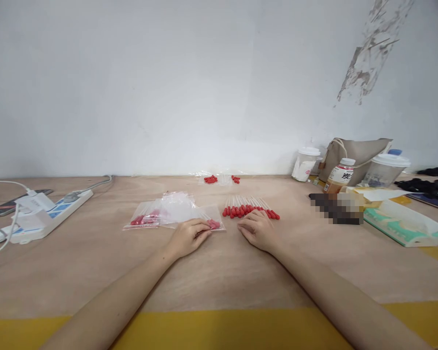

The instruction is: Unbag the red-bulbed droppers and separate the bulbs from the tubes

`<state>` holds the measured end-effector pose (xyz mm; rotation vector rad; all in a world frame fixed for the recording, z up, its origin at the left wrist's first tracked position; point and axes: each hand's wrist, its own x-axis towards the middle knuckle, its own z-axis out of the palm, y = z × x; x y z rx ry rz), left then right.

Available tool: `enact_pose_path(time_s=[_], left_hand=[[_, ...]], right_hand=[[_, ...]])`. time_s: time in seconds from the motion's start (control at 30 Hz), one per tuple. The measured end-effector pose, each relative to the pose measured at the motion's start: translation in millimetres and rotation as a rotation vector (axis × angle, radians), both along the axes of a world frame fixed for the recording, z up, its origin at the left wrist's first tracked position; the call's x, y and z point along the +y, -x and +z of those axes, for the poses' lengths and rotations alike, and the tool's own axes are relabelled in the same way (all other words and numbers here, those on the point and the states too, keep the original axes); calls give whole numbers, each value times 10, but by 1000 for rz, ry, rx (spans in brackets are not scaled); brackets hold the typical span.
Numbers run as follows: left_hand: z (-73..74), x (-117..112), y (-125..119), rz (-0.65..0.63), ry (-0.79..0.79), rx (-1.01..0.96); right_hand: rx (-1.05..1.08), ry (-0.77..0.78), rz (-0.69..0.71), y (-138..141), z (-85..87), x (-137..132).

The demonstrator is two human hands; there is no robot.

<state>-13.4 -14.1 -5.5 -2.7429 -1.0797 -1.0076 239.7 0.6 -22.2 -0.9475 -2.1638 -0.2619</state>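
Note:
My left hand (188, 236) rests on the wooden table (219, 272) with its fingers curled over the near edge of a clear plastic bag (204, 216) that holds red-tipped pieces. More clear bags (156, 214) lie just left of it. My right hand (257, 229) lies palm down, fingers loosely bent, right at the near end of a row of thin clear droppers with red bulbs (250, 208). Whether it grips one is not visible. Another small clear bag with red pieces (221, 179) lies farther back by the wall.
A white power strip (49, 216) with chargers and cables and a phone (14, 204) sit at the left. At the right stand cups (306, 164), a bottle (341, 175), a beige bag (357, 153), a tissue pack (405, 226) and black items (428, 187). A yellow band (219, 330) edges the table front.

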Motion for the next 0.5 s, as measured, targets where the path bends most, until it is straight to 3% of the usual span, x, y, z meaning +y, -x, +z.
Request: enact_pose_path(time_s=[0.2,0.5], left_hand=[[15,-28,-17,14,221,-174],[-103,84,-3,92,485,-417]], right_hand=[[24,10,49,160,30,-83],[-75,-91,213,493,50,-11]])
